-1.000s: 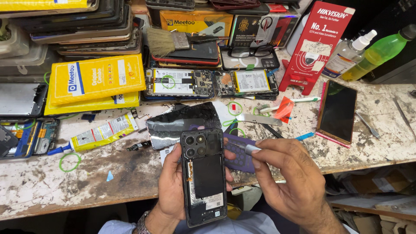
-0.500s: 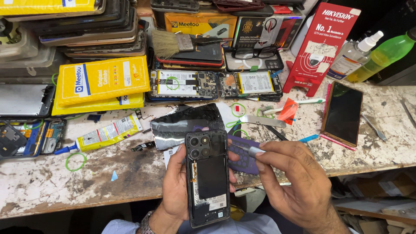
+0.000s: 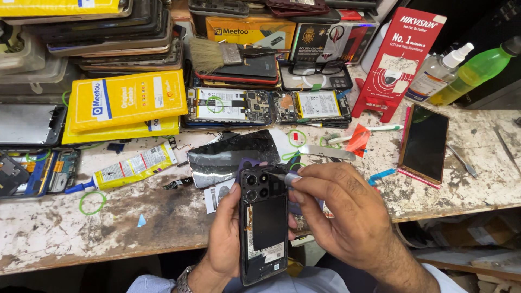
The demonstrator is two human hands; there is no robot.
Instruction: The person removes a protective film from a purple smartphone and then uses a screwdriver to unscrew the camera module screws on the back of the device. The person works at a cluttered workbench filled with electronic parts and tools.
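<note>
My left hand (image 3: 222,239) grips an opened black phone (image 3: 264,225) upright by its left edge, back cover off, camera cluster at the top. My right hand (image 3: 339,217) holds a small grey-tipped tool (image 3: 286,177) whose point touches the phone's top right corner beside the cameras. A purple piece (image 3: 247,163) shows behind the phone. A dark removed screen panel (image 3: 233,154) lies on the bench just beyond the hands.
A worn white workbench (image 3: 108,228) carries a glue tube (image 3: 127,169), yellow boxes (image 3: 125,106), opened phones with exposed boards (image 3: 266,106), a brush (image 3: 217,54), a dark phone (image 3: 424,142), metal tweezers (image 3: 320,152), a red carton (image 3: 399,57), and spray bottles (image 3: 467,70).
The phone has shifted slightly right and down in view. My right hand moved the tool's tip up to the phone's top right corner.
</note>
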